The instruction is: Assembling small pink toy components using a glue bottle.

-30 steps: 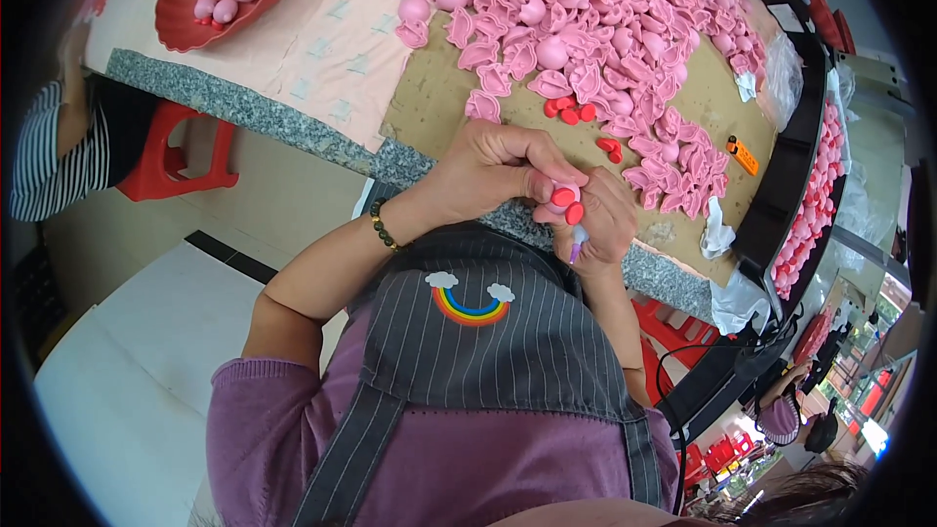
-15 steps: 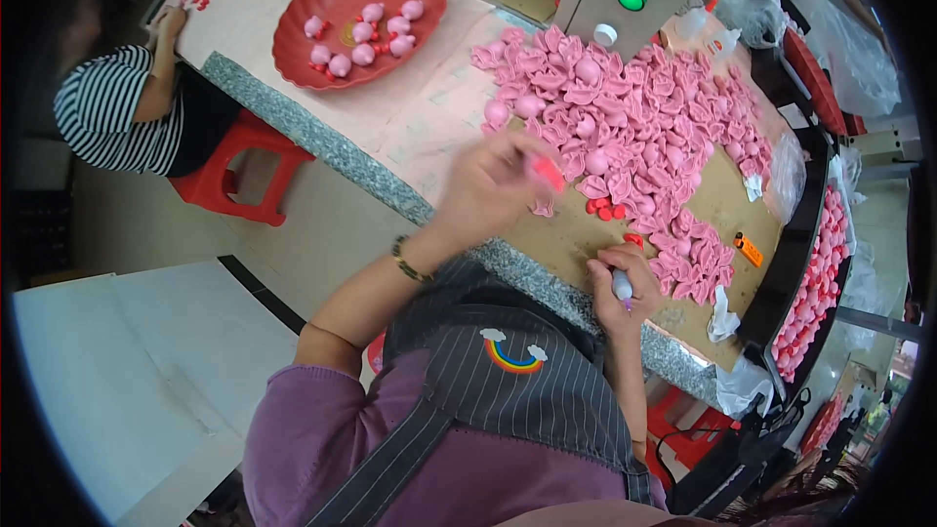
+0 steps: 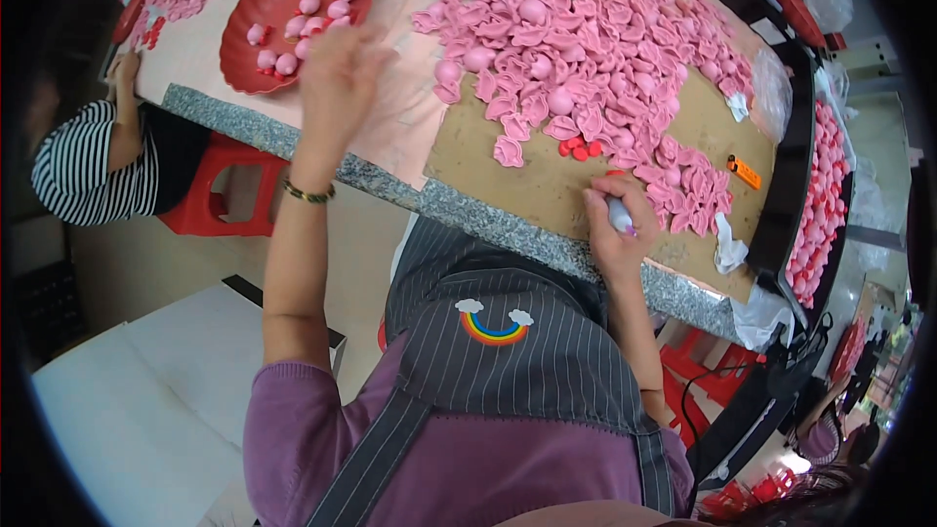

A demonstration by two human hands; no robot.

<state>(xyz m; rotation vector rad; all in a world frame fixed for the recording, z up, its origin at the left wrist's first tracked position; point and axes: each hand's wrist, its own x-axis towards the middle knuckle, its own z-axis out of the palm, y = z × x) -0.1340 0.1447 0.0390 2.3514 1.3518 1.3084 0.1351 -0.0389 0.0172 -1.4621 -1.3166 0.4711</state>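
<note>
My left hand (image 3: pixel 342 88), blurred by motion, is over the near right side of a red scalloped tray (image 3: pixel 236 57). Its fingers are smeared, so I cannot make out whether anything is in them. Several round pink pieces with red parts (image 3: pixel 309 4) lie in the tray. At the table's front edge, my right hand (image 3: pixel 622 234) is wrapped around a small pale squeeze bottle (image 3: pixel 619 215) with a purple tip. A red piece (image 3: pixel 616 173) shows by its fingertips. Beyond it are small red discs (image 3: pixel 580 148) and a heap of pink petal-shaped pieces (image 3: pixel 586 59), some round.
An orange lighter (image 3: pixel 744 172) and crumpled white tissue (image 3: pixel 728 246) lie to the right. A black-edged bin of pink and red pieces (image 3: pixel 818 205) stands beyond. At far left a person in a striped top (image 3: pixel 83 161) sits by a red stool (image 3: pixel 229 190). The table has a speckled stone edge (image 3: pixel 488 215).
My left hand has swung left from beside the pink heap, where it held a pink-and-red piece, to the red tray. My right hand keeps its bottle. The whole view has shifted.
</note>
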